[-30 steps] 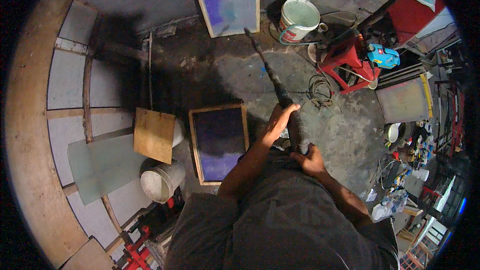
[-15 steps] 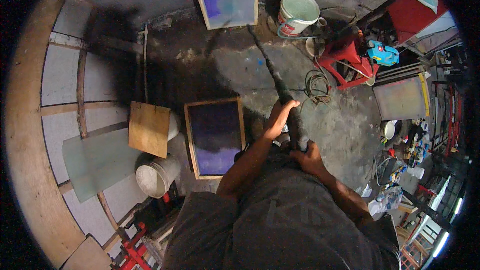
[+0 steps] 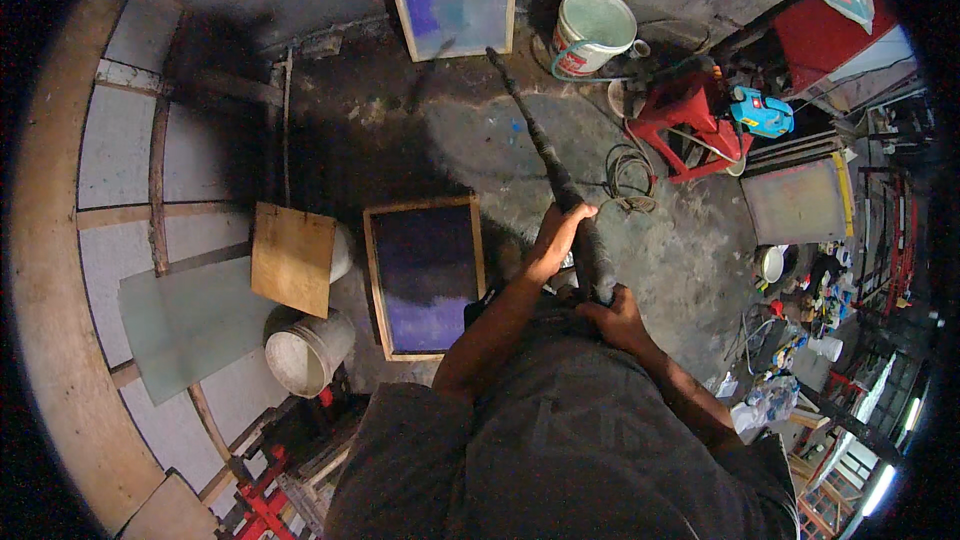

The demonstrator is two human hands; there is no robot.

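- From where I stand, the long dark wand (image 3: 548,155) slants away from the person, its thick rear part near the body and its thin tip out ahead, a little to the left.
- The left hand (image 3: 557,238) is clamped on the wand partway along, thumb laid over the top; the fingers underneath are mostly hidden.
- The right hand (image 3: 617,318) is closed about the rear end, close against the dark shirt (image 3: 580,430) — so the wand runs from this hand through the other and on beyond it.
- Past both hands, the tip points at the lower edge of an upright wood-framed screen (image 3: 450,0), pale with a violet patch down its left. I can't tell whether tip and frame touch.
- Another wood-framed screen (image 3: 425,240), dark above and violet below, sits to the left of the left hand, well apart from the wand.
- Left of that, a brown board (image 3: 293,258) stands near a whitish bucket (image 3: 335,340), with a pale translucent sheet (image 3: 185,325) beyond.
- Ahead and to the right — a bucket of cloudy liquid (image 3: 588,60) stands near the wall.
- Nearer on that side are a red stool (image 3: 672,105), a blue machine (image 3: 762,112) just beside its top, and a loosely coiled hose (image 3: 630,180) on the stained floor (image 3: 690,250).
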